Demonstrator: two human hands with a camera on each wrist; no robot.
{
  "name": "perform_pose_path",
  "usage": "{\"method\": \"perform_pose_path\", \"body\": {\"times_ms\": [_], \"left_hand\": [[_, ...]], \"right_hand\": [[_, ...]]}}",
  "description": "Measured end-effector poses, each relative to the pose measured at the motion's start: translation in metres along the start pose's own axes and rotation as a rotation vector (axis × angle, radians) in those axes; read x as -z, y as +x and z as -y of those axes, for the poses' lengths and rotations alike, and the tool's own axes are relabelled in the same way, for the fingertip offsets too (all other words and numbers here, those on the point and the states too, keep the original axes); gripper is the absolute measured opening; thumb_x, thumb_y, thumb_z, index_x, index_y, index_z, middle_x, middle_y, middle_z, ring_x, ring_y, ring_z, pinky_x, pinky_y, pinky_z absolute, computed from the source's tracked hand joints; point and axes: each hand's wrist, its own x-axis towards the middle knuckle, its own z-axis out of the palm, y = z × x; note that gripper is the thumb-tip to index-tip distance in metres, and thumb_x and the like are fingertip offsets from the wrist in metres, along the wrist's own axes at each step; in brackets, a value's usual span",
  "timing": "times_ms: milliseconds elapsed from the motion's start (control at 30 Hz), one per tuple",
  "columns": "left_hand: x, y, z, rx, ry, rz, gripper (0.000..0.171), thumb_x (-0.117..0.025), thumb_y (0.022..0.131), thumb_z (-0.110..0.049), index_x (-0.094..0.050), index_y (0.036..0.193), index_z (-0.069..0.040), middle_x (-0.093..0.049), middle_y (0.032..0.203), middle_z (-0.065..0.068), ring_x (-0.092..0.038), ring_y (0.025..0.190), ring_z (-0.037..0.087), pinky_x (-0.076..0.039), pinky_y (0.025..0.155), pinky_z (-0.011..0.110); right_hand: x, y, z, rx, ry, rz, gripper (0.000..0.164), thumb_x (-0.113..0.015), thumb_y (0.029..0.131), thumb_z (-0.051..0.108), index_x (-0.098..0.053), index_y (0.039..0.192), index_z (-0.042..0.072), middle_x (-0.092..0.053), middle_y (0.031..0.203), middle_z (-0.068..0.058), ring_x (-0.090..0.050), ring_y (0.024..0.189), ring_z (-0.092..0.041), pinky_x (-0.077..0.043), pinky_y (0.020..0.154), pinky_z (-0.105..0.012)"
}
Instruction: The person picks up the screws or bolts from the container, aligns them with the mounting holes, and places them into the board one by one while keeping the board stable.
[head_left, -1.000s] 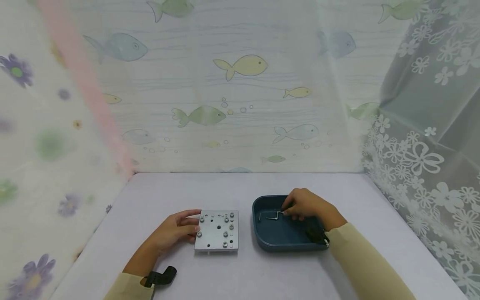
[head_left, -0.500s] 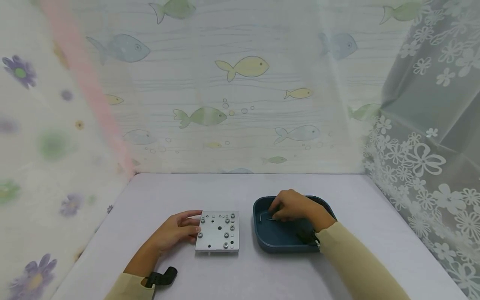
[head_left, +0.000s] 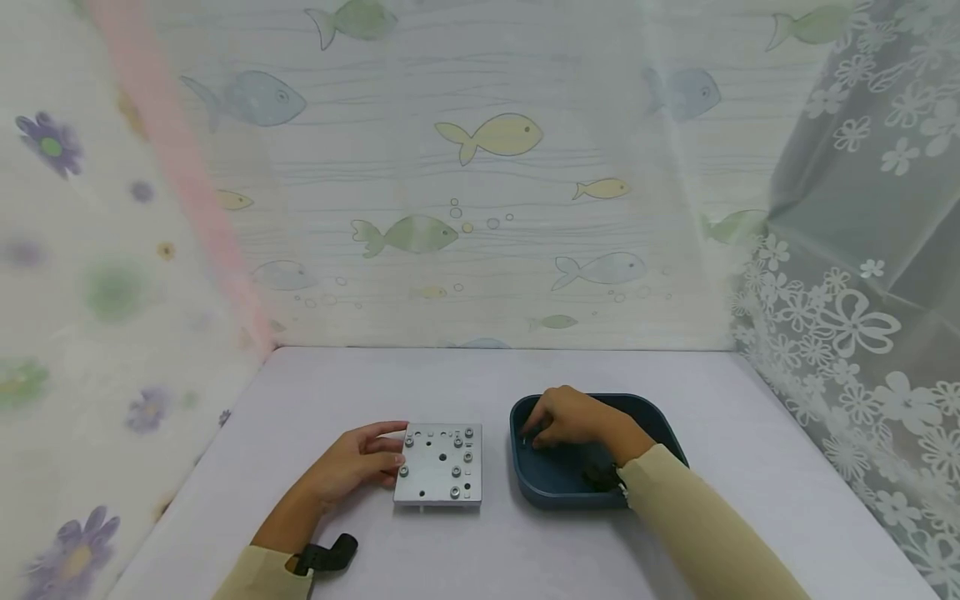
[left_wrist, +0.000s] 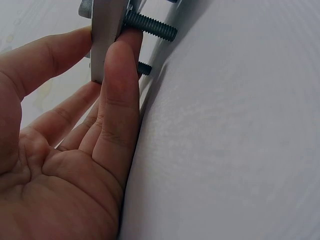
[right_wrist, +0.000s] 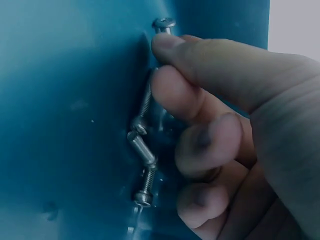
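A silver metal plate (head_left: 431,467) with holes and several socket-head screws lies left of the dark blue tray (head_left: 577,502). My left hand (head_left: 348,467) grips its left edge, thumb on one face and other fingers beneath. In the left wrist view, a threaded screw shank (left_wrist: 152,26) sticks out from the plate's underside by the fingers. My right hand (head_left: 573,421) reaches into the tray's left part. In the right wrist view, its thumb and forefinger pinch a screw (right_wrist: 163,23), head showing above the thumb tip. Several loose screws (right_wrist: 144,150) lie beside the curled fingers.
The white tabletop (head_left: 390,379) carries the plate and tray. Behind it hangs a fish-print curtain (head_left: 480,208), with a floral sheet (head_left: 112,292) at left and a lace-patterned sheet (head_left: 847,333) at right. Black straps circle both wrists.
My right hand has moved left inside the tray, from the screws near its middle to its left side, covering screws seen before. The left hand and plate stay put.
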Motion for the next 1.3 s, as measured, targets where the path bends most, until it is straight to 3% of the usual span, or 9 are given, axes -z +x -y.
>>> {"method": "perform_pose_path", "body": {"times_ms": [367,633,767,1033,1300], "left_hand": [[-0.001,-0.004,-0.002,0.004,-0.001,-0.002,0.074,-0.080,0.091,-0.018,-0.046,0.155,-0.008,-0.063,0.140,0.023,-0.073,0.099,0.024,-0.064,0.079,0.037],[-0.001,-0.003,0.000,0.002,0.004,-0.008,0.073,-0.081,0.090,-0.019,-0.047,0.154,-0.009,-0.064,0.138,0.022,-0.073,0.098,0.025,-0.064,0.078,0.037],[-0.001,-0.003,0.001,0.006,0.008,-0.011,0.074,-0.082,0.089,-0.020,-0.047,0.154,-0.009,-0.064,0.138,0.022,-0.073,0.098,0.025,-0.064,0.079,0.037],[-0.001,-0.004,-0.002,-0.002,-0.004,-0.003,0.075,-0.081,0.090,-0.019,-0.046,0.155,-0.008,-0.063,0.139,0.023,-0.073,0.097,0.025,-0.064,0.078,0.036],[-0.001,-0.004,-0.004,-0.006,0.002,0.003,0.074,-0.081,0.090,-0.019,-0.046,0.155,-0.008,-0.065,0.138,0.022,-0.073,0.097,0.024,-0.064,0.078,0.036]], "right_hand": [[-0.004,0.000,0.005,-0.019,-0.021,-0.001,0.011,-0.085,0.087,0.019,-0.082,0.092,0.028,-0.073,0.078,0.015,-0.067,0.074,-0.006,-0.058,0.067,-0.026],[-0.005,0.000,0.005,0.006,0.009,0.023,0.016,-0.085,0.086,0.015,-0.083,0.096,0.026,-0.073,0.078,0.013,-0.067,0.073,-0.008,-0.058,0.066,-0.026],[-0.006,0.001,0.004,0.024,0.008,0.025,0.015,-0.084,0.087,0.014,-0.083,0.091,0.028,-0.073,0.079,0.015,-0.068,0.075,-0.006,-0.059,0.068,-0.025],[-0.005,0.000,0.006,0.026,-0.004,0.033,0.013,-0.080,0.091,0.015,-0.080,0.087,0.028,-0.071,0.076,0.013,-0.065,0.074,-0.008,-0.057,0.068,-0.027],[-0.001,-0.003,0.011,0.027,-0.025,0.022,0.012,-0.068,0.101,0.018,-0.075,0.094,0.025,-0.068,0.078,0.010,-0.062,0.068,-0.008,-0.055,0.064,-0.028]]}}
